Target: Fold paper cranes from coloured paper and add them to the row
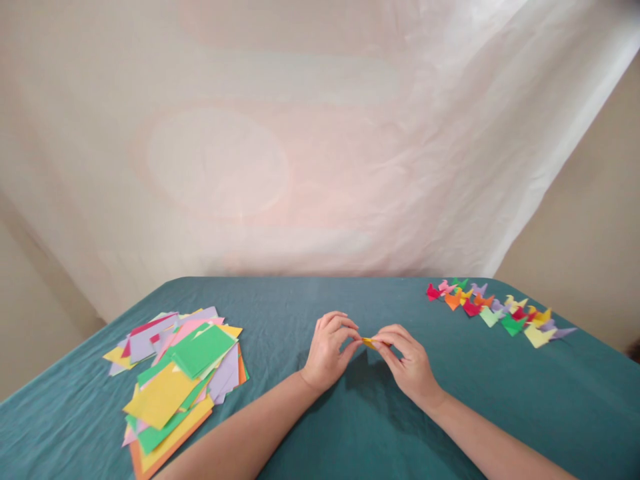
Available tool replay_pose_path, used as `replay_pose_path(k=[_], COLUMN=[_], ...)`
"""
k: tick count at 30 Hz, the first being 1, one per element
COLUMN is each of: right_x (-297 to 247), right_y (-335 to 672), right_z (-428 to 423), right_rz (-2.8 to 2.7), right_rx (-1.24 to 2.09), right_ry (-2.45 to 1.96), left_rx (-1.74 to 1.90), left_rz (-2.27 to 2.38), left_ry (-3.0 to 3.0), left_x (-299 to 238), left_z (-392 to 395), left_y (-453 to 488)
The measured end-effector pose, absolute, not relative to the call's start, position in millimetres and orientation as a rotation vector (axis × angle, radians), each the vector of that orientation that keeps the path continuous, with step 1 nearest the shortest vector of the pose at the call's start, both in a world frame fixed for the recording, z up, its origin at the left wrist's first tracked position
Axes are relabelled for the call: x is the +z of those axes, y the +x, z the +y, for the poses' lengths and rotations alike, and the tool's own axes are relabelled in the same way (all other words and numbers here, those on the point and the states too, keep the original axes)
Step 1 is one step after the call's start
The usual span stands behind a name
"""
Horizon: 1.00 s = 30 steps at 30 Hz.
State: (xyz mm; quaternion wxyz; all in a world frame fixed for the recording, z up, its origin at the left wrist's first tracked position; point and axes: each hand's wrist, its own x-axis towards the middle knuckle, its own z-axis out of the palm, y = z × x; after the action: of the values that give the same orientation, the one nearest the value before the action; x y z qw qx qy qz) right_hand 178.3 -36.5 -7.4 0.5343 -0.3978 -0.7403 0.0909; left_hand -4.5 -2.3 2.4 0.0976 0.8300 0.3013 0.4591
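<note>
A small folded piece of yellow paper (369, 343) is pinched between my two hands, just above the middle of the table. My left hand (330, 350) grips its left end between thumb and fingertips. On the other side, my right hand (407, 363) holds the right end the same way. Most of the paper is covered by my fingers, so its exact folded shape cannot be made out.
Loose sheets of coloured paper (205, 350) lie in an untidy pile on the left. Several small folded paper birds (514, 324) stand in rows at the right. A teal cloth (295, 440) covers the table, and a pale sheet (320, 167) hangs behind it.
</note>
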Motion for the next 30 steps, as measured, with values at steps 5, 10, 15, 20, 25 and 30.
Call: replay_pose_path(k=[5, 10, 15, 20, 25, 30], right_x=[-5.4, -5.1, -8.6, -11.1, -11.6, -13.3], right_y=[176.7, 176.0, 176.6, 177.4, 177.5, 177.5], right_z=[-39.0, -41.3, -39.0, -35.6, -34.0, -33.0], right_rz=[-1.75, -1.745, -1.735, -1.71, -1.717, -1.722], right_rx=[0.237, 0.276, 0.314, 0.333, 0.348, 0.353], right_ry=[-0.926, -0.911, -0.935, -0.964, -0.967, -0.961], left_rx=[1.381, 1.312, 1.348, 1.373, 1.392, 1.389], left_rz=[0.855, 0.79, 0.796, 0.807, 0.817, 0.828], left_ry=[2.328, 2.269, 2.217, 2.187, 2.165, 2.153], left_x=[-0.4, -0.7, 2.1, 3.1, 3.5, 3.4], left_z=[0.4, -0.9, -2.9, -4.2, -5.6, -5.5], left_y=[-4.6, -2.7, -2.0, -2.7, -1.8, -1.6])
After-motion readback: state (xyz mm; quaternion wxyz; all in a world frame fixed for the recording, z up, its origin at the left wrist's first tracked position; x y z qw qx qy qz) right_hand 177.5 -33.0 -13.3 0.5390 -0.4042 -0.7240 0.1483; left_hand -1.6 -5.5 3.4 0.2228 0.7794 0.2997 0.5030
